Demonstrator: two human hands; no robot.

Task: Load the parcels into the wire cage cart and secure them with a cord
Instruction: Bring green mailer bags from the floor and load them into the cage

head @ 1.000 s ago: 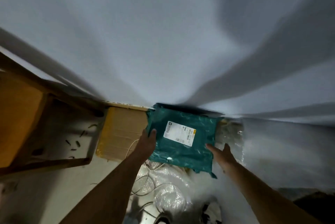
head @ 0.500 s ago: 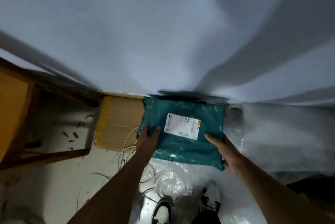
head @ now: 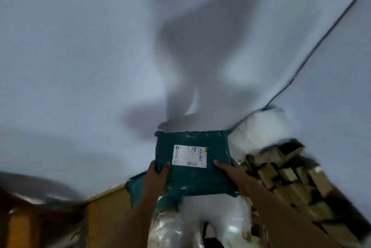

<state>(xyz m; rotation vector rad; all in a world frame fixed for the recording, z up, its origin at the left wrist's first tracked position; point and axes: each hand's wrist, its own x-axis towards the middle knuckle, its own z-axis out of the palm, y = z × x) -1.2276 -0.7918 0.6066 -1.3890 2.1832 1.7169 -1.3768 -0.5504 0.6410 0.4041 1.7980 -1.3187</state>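
Note:
A teal plastic parcel [head: 192, 147] with a white shipping label is held up in front of the white wall. My left hand [head: 157, 172] grips its lower left edge, thumb on the front. My right hand [head: 230, 170] grips its lower right edge. A second teal parcel [head: 140, 189] lies below it, partly hidden by my left arm. A cardboard box [head: 108, 211] with yellow tape sits lower left. The wire cage cart and the cord are not in view.
White plastic-wrapped bundles [head: 257, 129] lie at the right and below [head: 210, 213]. A stack of wooden pieces [head: 285, 173] sits at the right. A dark cable [head: 313, 50] runs up the wall. A wooden frame [head: 22, 225] stands lower left.
Both hands have lifted the teal parcel off the pile, up in front of the wall. The view has swung upward and to the right, revealing the wooden stack and the cable.

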